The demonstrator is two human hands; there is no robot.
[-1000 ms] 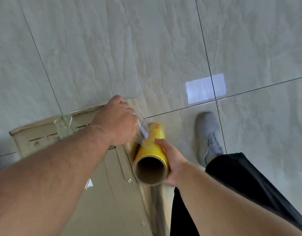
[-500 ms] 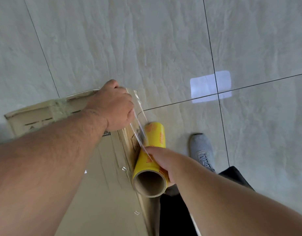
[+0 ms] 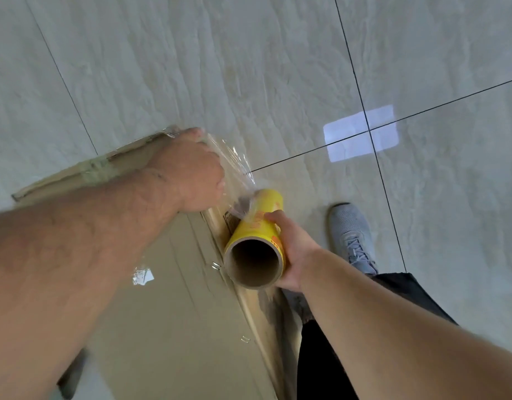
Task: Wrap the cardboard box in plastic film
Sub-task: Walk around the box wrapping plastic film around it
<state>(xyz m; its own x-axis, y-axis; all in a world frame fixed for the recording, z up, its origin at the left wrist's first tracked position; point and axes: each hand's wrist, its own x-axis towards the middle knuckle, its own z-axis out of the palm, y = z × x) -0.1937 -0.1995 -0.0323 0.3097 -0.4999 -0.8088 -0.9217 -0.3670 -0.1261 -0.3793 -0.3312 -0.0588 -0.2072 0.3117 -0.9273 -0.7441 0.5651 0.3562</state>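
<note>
A large flat cardboard box (image 3: 177, 321) stands on the floor at lower left, its top shiny with film. My left hand (image 3: 188, 171) lies on the box's far right corner and presses the clear plastic film (image 3: 234, 166) against it, fingers bent over the edge. My right hand (image 3: 292, 249) grips a yellow roll of film (image 3: 259, 229) just right of the box's edge, its open cardboard core facing me. A stretch of crinkled film runs from the corner under my left hand down to the roll.
The floor (image 3: 249, 67) is pale glossy tile with dark grout lines and a bright rectangular reflection (image 3: 361, 134). A grey sneaker (image 3: 351, 235) stands right of the roll, with black trousers (image 3: 329, 356) below it.
The film between the corner and the roll has stretched out and crinkled. My right hand has shifted its grip along the roll, and the grey sneaker has stepped a little.
</note>
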